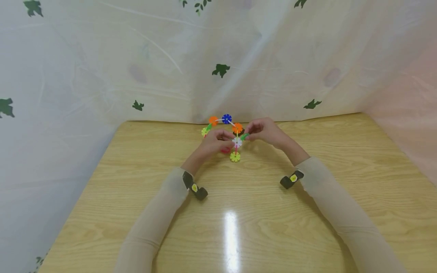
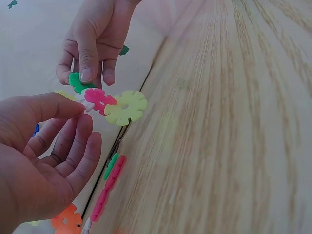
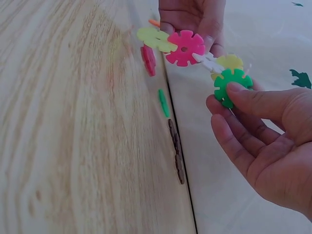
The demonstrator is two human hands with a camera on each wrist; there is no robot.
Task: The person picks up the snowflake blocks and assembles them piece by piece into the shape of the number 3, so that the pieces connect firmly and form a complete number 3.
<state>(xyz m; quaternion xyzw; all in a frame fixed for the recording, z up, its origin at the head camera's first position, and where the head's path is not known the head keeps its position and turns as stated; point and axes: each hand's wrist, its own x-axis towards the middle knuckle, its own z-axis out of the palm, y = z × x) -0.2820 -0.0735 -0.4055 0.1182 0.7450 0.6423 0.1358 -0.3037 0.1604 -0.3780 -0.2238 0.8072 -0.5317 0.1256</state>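
A chain of interlocking notched plastic discs hangs between the hands near the table's back edge. The left hand (image 1: pixel 214 143) pinches a white disc (image 1: pixel 237 142) between thumb and fingers. Beside that disc, a pink disc (image 3: pixel 190 41) slots into a pale yellow disc (image 2: pixel 126 116). The right hand (image 1: pixel 268 132) pinches a green disc (image 3: pixel 223 88) by thumb and fingers, right against the white part of the chain. Above the left hand, orange (image 1: pixel 213 120), blue (image 1: pixel 227 118) and another orange disc (image 1: pixel 237 127) arc round. Whether the green disc is slotted in cannot be made out.
Loose discs lie on the wooden table (image 1: pixel 246 189) under the hands: brown ones (image 3: pixel 176 151), a green one (image 3: pixel 163 103) and pink ones (image 2: pixel 108 189). A pale curtain (image 1: pixel 164 76) with leaf prints hangs along the table's back edge.
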